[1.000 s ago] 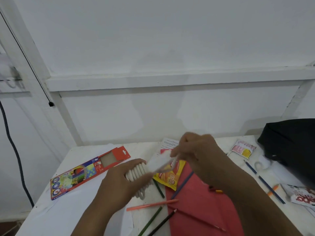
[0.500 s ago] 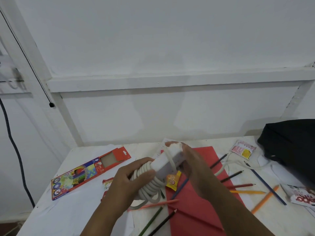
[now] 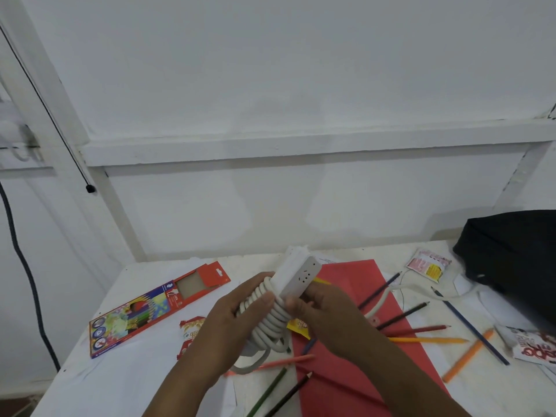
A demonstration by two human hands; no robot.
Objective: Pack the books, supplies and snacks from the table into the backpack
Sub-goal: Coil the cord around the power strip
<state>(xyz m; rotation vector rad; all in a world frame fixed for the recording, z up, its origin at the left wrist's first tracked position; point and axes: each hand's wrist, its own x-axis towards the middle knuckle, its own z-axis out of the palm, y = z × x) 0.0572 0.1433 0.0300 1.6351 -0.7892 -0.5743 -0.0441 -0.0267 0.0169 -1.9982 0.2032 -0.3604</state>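
Power strip (image 3: 296, 278) with cord coiled round it sits mid-counter (image 3: 126, 383), held up between left hand (image 3: 231, 320) at 9 o'clock and right hand (image 3: 325, 314) at 3. Pencil box (image 3: 156, 308) lies further out at 9. Folder (image 3: 355, 350) under the right hand, loose pencils (image 3: 427, 340) on and beside it at 3–4. Backpack (image 3: 511, 257) at 2, on the counter's far corner, snack packet (image 3: 428, 263) just left of it.

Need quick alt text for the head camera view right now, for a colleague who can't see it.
Both hands hold a white power strip with its cord coiled round it: left hand grips the coils, right hand the strip. Below, loose coloured pencils, a red folder and snack packets lie on the white table; a black backpack sits at right.
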